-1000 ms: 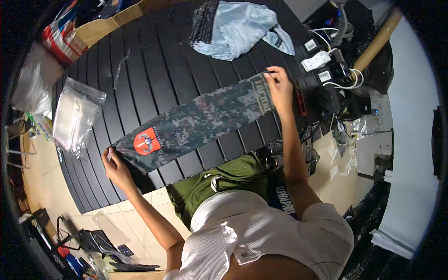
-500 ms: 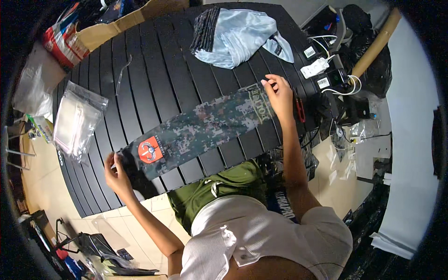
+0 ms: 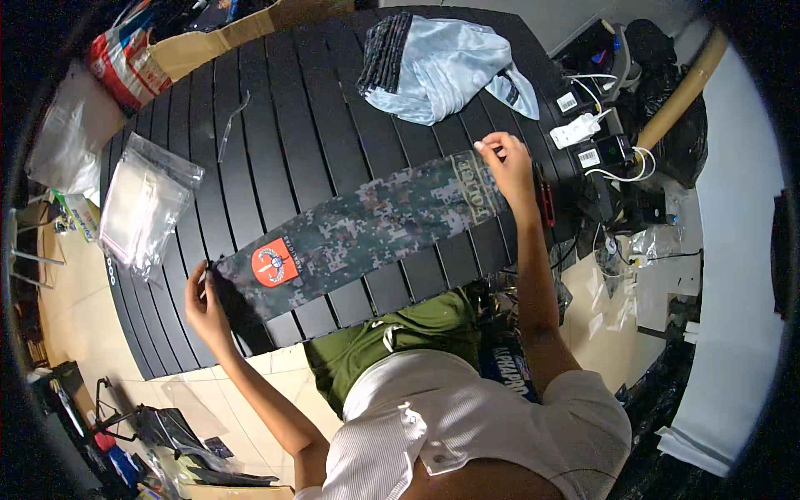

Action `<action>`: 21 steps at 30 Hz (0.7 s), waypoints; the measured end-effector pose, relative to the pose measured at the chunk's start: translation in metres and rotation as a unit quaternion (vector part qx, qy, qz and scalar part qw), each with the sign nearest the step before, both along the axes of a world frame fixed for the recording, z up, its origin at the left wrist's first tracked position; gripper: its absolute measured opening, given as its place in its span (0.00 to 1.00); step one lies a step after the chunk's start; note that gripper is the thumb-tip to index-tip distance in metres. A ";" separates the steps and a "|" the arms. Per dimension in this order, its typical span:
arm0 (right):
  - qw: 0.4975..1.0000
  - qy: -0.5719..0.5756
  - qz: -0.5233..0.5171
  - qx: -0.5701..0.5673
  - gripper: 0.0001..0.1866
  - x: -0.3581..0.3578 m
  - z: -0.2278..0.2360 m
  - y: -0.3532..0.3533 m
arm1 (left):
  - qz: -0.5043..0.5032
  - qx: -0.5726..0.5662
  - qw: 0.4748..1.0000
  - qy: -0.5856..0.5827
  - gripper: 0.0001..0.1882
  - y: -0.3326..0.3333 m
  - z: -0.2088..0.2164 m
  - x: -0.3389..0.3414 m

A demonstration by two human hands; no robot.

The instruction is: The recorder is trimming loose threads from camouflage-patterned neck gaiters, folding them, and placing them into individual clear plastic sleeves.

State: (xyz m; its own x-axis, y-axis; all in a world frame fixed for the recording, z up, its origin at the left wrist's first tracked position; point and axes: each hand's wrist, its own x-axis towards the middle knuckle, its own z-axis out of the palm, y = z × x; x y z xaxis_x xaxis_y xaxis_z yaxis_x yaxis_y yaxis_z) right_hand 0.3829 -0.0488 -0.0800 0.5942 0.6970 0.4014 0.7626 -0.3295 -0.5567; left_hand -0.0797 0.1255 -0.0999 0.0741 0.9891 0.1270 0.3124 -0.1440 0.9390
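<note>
A long flat camouflage fabric sleeve [image 3: 358, 227] lies stretched slantwise over the black slatted table [image 3: 287, 125]. It carries an orange-red emblem near its left end and pale lettering near its right end. At the far corner of the left end, my left hand [image 3: 207, 310] pinches the dark edge between thumb and fingers. My right hand [image 3: 510, 173] has thumb and fingers closed at the far corner of the right end, and its palm hides part of that edge. The exact grip there is partly covered.
Clear plastic bags [image 3: 146, 208] lie at the table's left. A light blue satin cloth bundle with dark folded pieces [image 3: 446, 71] rests at the far side. White chargers and cables [image 3: 577, 131] and a red-handled tool [image 3: 547, 202] sit along the right edge. An open cardboard box [image 3: 221, 42] stands far left.
The view has shifted slightly, so most things appear a little farther right. The sleeve looks somewhat flatter, and both hands stay at its ends.
</note>
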 end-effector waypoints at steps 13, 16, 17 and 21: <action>0.937 -0.160 0.205 -0.235 0.26 -0.036 0.001 -0.012 | -0.143 0.184 0.830 0.506 0.24 -0.041 0.013 0.058; 0.949 -0.115 0.194 -0.220 0.23 -0.008 0.000 -0.016 | -0.158 0.170 0.841 0.489 0.25 -0.040 0.019 0.050; 0.970 -0.046 0.190 -0.148 0.21 0.008 -0.006 -0.017 | -0.163 0.154 0.861 0.457 0.24 -0.037 0.018 0.046; 0.984 0.033 0.138 -0.105 0.14 0.033 -0.008 -0.022 | -0.011 0.174 0.934 0.311 0.15 -0.019 0.003 0.022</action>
